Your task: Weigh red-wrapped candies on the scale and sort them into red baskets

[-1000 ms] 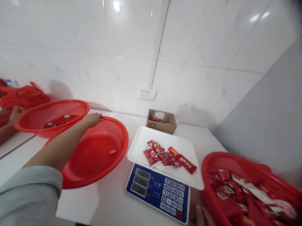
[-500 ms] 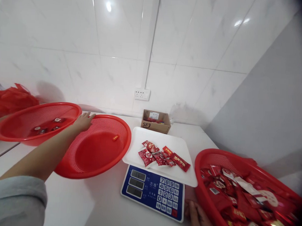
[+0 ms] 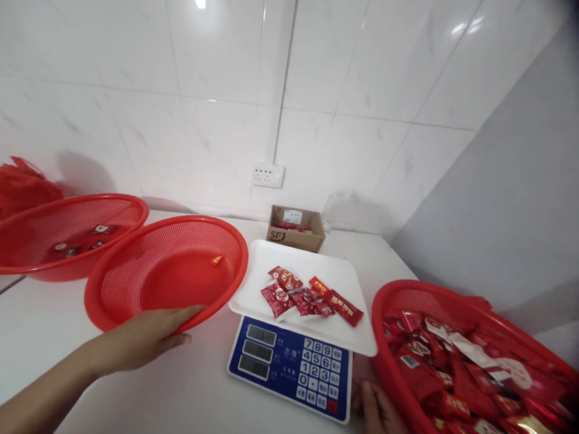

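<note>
At the near rim of the middle red plastic basket is my left hand, its fingers over the edge and its thumb below, closed on the rim. One small orange-red wrapped candy lies inside that basket. My right hand rests low between the scale and the right basket, fingers curled; what they hold, if anything, is hidden. The blue digital scale carries a white tray. On the tray lie several red snack packets, including a long red packet at the right.
A right-hand red basket is heaped with red packets. Another red basket at the left holds a few packets, with a red bag behind it. A cardboard box stands behind the tray, near the wall socket.
My left hand has moved from the far left rim of the middle basket to its near rim. The basket has shifted slightly. My right hand stays by the scale.
</note>
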A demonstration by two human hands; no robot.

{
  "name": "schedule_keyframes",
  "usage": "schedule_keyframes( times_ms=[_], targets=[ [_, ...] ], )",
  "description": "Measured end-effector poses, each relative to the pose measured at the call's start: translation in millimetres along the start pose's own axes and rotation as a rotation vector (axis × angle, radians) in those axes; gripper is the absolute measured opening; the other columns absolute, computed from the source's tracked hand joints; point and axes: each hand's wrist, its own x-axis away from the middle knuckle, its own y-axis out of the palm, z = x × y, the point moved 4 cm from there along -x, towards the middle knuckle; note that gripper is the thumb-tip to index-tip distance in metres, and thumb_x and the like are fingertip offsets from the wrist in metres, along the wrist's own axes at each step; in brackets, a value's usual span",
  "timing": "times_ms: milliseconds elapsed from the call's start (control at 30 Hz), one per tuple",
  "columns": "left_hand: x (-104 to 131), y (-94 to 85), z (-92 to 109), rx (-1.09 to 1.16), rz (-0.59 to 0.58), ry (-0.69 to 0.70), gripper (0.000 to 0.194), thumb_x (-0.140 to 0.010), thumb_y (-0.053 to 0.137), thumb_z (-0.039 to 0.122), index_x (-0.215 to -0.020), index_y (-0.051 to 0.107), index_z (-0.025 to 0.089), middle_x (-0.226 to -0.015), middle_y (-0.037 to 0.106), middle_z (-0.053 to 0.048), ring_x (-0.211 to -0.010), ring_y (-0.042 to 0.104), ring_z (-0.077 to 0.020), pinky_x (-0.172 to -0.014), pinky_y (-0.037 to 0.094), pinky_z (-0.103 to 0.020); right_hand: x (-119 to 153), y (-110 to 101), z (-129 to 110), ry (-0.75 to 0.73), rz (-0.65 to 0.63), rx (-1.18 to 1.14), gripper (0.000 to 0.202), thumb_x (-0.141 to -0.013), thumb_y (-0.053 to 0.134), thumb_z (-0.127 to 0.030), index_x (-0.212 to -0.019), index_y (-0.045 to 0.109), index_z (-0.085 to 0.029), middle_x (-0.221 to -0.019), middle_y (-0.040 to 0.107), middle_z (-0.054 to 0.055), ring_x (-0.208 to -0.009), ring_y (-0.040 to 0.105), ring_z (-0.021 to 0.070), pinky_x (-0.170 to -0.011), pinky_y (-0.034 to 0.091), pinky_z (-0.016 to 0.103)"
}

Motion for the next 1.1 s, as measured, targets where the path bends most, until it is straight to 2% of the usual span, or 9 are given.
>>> schedule_keyframes(
  times_ms=[233,467,533,633,767,833,900,1000,1100],
  targets=[
    [-70,-13.6,27,-0.237,0.197,-0.079,0.045,-0.090,0.031,0.037,-0.133,0.035,0.025,-0.122,0.057,-0.012,-0.105,0.057,-0.0308,-0.075,0.047,-0.039,0,-4,-6,0.037,0.021,0.024,0.068,-0.058,0.043,-0.082,-0.066,0.063,-0.018,-0.064,0.065,0.005,-0.066,0.059,0.0205,-0.065,0.047,0.028],
    [-128,-24.1,29,-0.320,0.295,-0.125,0.042,-0.086,0.030,0.015,-0.125,0.043,0.019,-0.101,0.064,-0.016,-0.085,0.063,-0.0306,-0.065,0.047,-0.040,2,-2,-11,0.011,-0.005,-0.032,0.063,-0.061,0.046,-0.078,-0.069,0.063,-0.018,-0.066,0.065,0.005,-0.064,0.058,0.0197,-0.062,0.048,0.027],
    [-133,-28.4,29,-0.300,0.303,-0.121,0.042,-0.085,0.032,0.015,-0.125,0.043,0.017,-0.100,0.064,-0.017,-0.086,0.063,-0.0310,-0.067,0.048,-0.041,3,-1,-12,-0.008,0.000,-0.033,0.062,-0.062,0.045,-0.078,-0.065,0.061,-0.018,-0.062,0.063,0.004,-0.061,0.057,0.0191,-0.060,0.047,0.027],
    [-128,-35.0,34,-0.259,0.324,-0.079,0.051,-0.082,0.036,0.014,-0.133,0.035,0.017,-0.122,0.055,-0.016,-0.108,0.055,-0.0298,-0.080,0.048,-0.041,4,-1,-14,-0.014,0.025,-0.049,0.064,-0.060,0.045,-0.080,-0.065,0.061,-0.018,-0.061,0.062,0.004,-0.060,0.057,0.0191,-0.057,0.047,0.027],
    [-108,-35.2,62,-0.005,0.418,0.182,0.055,-0.082,0.038,0.015,-0.137,0.030,0.022,-0.139,0.040,-0.007,-0.127,0.038,-0.0213,-0.102,0.036,-0.035,4,0,-16,-0.043,0.038,-0.056,0.064,-0.061,0.044,-0.080,-0.061,0.060,-0.018,-0.053,0.058,0.002,-0.054,0.054,0.0178,-0.053,0.046,0.026],
    [-102,-24.9,82,0.104,0.372,0.332,0.048,-0.088,0.038,0.026,-0.136,0.033,0.022,-0.140,0.040,-0.006,-0.128,0.036,-0.0211,-0.106,0.032,-0.036,3,0,-17,-0.047,0.039,-0.062,0.063,-0.061,0.044,-0.080,-0.060,0.059,-0.019,-0.054,0.058,0.003,-0.055,0.055,0.0182,-0.053,0.046,0.026],
    [-104,-9.2,99,0.083,0.261,0.407,0.052,-0.089,0.041,0.038,-0.138,0.030,0.022,-0.144,0.032,-0.007,-0.133,0.027,-0.0221,-0.108,0.028,-0.037,3,0,-18,-0.048,0.035,-0.067,0.062,-0.061,0.045,-0.079,-0.061,0.061,-0.019,-0.058,0.061,0.004,-0.057,0.057,0.0194,-0.054,0.047,0.026],
    [-117,8.0,114,-0.046,0.139,0.398,0.070,-0.085,0.047,0.049,-0.142,0.020,0.019,-0.149,0.018,-0.011,-0.138,0.010,-0.0265,-0.111,0.018,-0.042,3,0,-19,-0.053,0.038,-0.066,0.063,-0.062,0.045,-0.079,-0.062,0.061,-0.018,-0.060,0.062,0.005,-0.059,0.058,0.0201,-0.056,0.048,0.027],
    [-134,10.6,121,-0.127,0.055,0.402,0.085,-0.079,0.049,0.060,-0.143,0.014,0.015,-0.150,0.012,-0.016,-0.138,0.004,-0.0302,-0.110,0.012,-0.046,4,1,-17,-0.066,0.026,-0.053,0.062,-0.065,0.042,-0.078,-0.063,0.061,-0.018,-0.060,0.062,0.005,-0.059,0.057,0.0200,-0.056,0.047,0.028]
  ],
)
